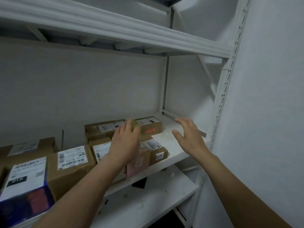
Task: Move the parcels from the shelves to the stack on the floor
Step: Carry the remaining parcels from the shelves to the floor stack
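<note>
Nearest, at lower left, a blue-and-purple box with a white label (24, 191) stands on the white metal shelf (166, 143). A brown cardboard parcel with barcode labels (72, 163) sits just beside it. At the back, a long flat cardboard parcel (103, 129) and a second long cardboard parcel with a red mark (152, 126) lie end to end, long axes running left to right along the rear wall. The left hand (126, 142) is above the parcels, fingers curled round a small yellow-green object (136, 127), which is blurred. The right hand (189, 137) is spread, palm down, over the shelf's bare right end.
</note>
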